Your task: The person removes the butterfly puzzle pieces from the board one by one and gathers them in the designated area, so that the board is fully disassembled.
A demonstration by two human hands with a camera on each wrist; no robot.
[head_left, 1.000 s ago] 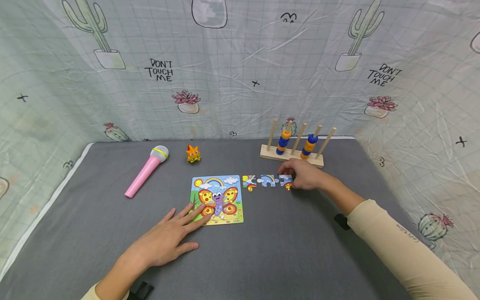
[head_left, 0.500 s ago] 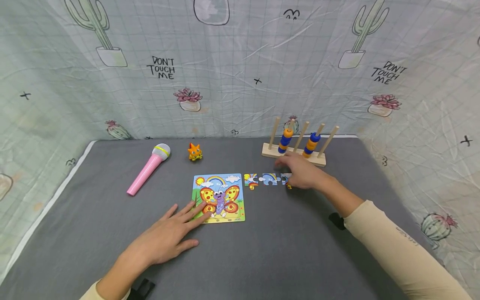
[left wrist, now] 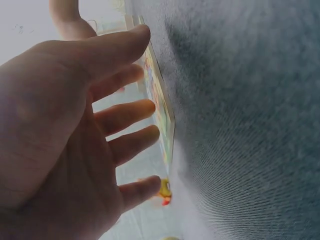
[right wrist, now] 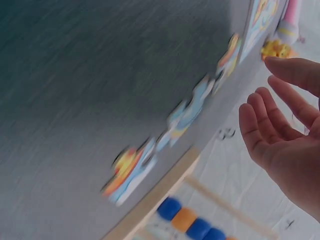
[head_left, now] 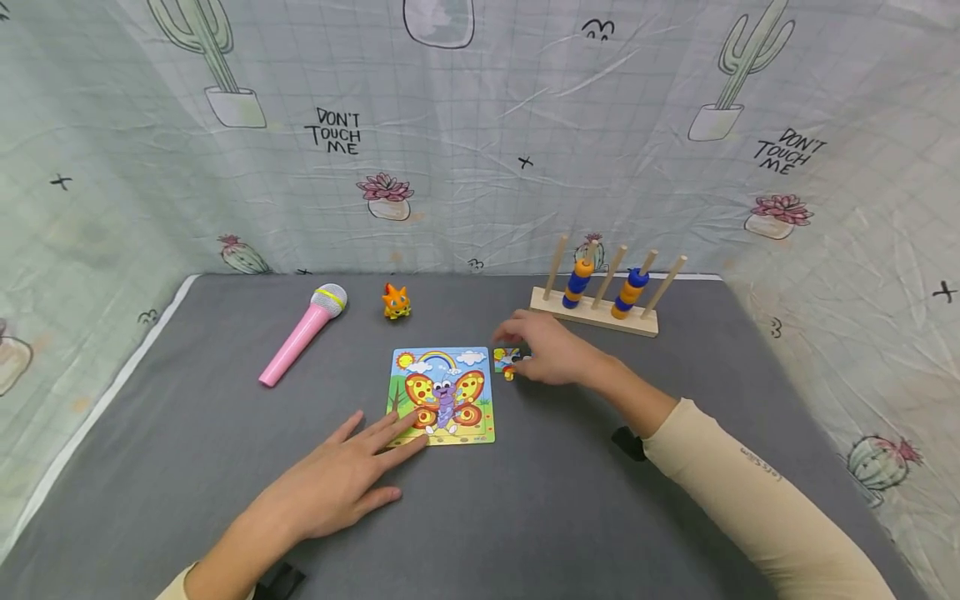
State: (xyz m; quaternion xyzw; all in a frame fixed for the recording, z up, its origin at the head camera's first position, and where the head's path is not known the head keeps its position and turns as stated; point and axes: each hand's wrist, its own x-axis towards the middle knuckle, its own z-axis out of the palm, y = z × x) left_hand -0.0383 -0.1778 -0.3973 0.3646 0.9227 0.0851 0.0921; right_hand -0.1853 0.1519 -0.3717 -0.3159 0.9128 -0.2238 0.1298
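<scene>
A square butterfly puzzle board (head_left: 454, 395) lies flat on the grey table. Fingers of my left hand (head_left: 341, 483) rest, spread and straight, on its lower left part. My right hand (head_left: 555, 350) hovers just right of the board, its fingers loosely bent with nothing held. Below it, a jigsaw piece (head_left: 506, 360) with sun and red-yellow parts shows by the board's right edge. The right wrist view has three pieces in a row: that left piece (right wrist: 228, 61), a rainbow piece (right wrist: 187, 115) and an end piece (right wrist: 129, 172). My hand hides the latter two in the head view.
A wooden peg rack (head_left: 592, 312) with blue and orange beads stands at the back right. Behind the board sits a small orange toy figure (head_left: 396, 302). A pink toy microphone (head_left: 303, 335) lies at the left. Printed cloth (head_left: 480, 142) hangs behind the table.
My right hand has moved left from the end piece toward the board, over the row of pieces. The left hand has stayed on the board. The head view has shifted slightly.
</scene>
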